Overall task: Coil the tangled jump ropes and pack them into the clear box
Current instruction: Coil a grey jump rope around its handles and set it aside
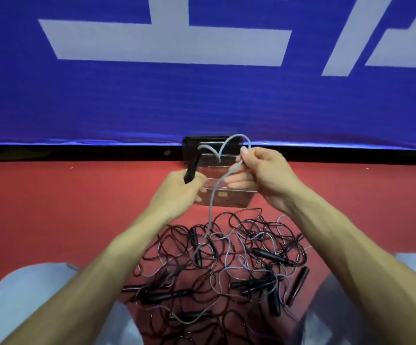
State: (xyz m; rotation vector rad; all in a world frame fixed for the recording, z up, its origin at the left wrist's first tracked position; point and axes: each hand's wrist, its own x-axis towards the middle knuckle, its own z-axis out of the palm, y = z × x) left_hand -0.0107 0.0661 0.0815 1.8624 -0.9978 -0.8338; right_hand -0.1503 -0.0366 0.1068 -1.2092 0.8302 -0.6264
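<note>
I'm seeing black and grey jump ropes [217,265] lying tangled lower centre, one grey rope [210,207] looping up past the clear box [236,198] mid-frame.

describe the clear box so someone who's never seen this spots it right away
Find the blue banner with white characters; where its lower edge meets the red floor stands the clear box, beyond the tangled rope pile. It is the only see-through, straight-edged thing there; its neighbours are thin cords and black handles.
</note>
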